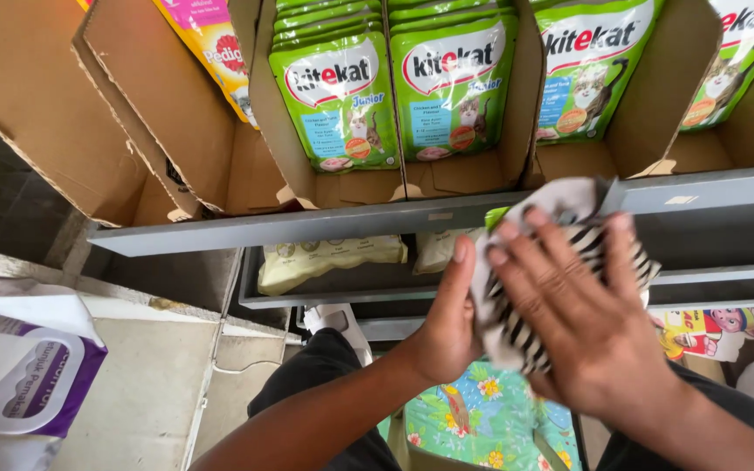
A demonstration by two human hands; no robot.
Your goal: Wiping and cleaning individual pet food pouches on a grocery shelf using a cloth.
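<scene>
Pressing flat at centre right, the right hand (pixel 582 318) covers a black-and-white striped cloth (pixel 517 336), which the left hand (pixel 448 327) grasps from beneath. Above, grey metal shelves (pixel 325 225) hold cardboard trays (pixel 176 113) of green pouches (pixel 338 96); pale floor tiles (pixel 146 392) fill the lower left.

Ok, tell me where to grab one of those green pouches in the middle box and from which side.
Pinch the lower edge of the front green pouch, coming from the open front of its cardboard box. The pouches stand packed face-out between box walls, so the sides are blocked; only the front pouch is exposed.
</scene>
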